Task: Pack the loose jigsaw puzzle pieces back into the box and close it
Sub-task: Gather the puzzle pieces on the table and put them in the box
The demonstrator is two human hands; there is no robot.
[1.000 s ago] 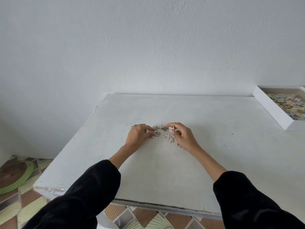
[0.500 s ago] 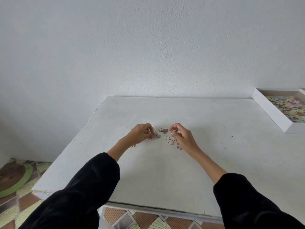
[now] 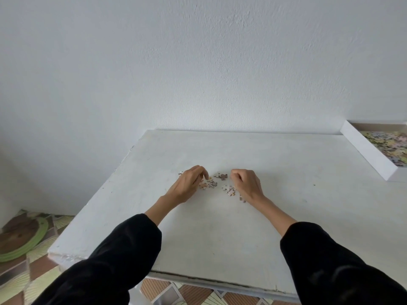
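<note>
The person was at the gathering step: a small scatter of loose pastel cardboard jigsaw pieces [image 3: 217, 185] lay on the worn white-painted table [image 3: 220, 234], between the two hands and a little nearer the left table edge than the right. The left hand [image 3: 187, 186] rested curled, fingertips pinched down at the left side of the scatter; whether it already held pieces could not be told. The right hand [image 3: 246, 184] was closed into a loose fist just right of the pieces, and what it gripped, if anything, was hidden.

The shallow white cardboard box [image 3: 370, 150] sat well apart at the table's far right corner, open, partly cut off by the frame, with a layer of pieces already inside. Its long side ran diagonally, from the back wall toward the right near edge.

The next move would likely call for scooping the remaining pieces together and carrying them across to the box. No lid was in view.
</note>
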